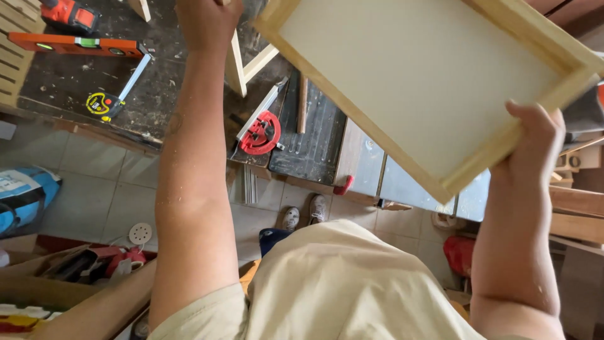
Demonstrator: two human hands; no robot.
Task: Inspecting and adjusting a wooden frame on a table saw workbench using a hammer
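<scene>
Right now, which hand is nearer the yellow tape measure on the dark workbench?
Left. The left hand is above the bench, right of the yellow tape measure; the right hand grips the wooden frame far across.

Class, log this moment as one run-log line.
right hand: grips wooden frame panel at its lower edge | left hand: reaches up, grip cut off | below: tape measure, orange level

Shop floor [94, 201] was pale grey tile, pretty dusty. Dark, scuffed workbench [69, 82] sat around 10 o'clock, table saw top [365, 164] near centre, lumber stack [576, 214] at 3 o'clock. Soft daylight, no harsh shadows.
</scene>
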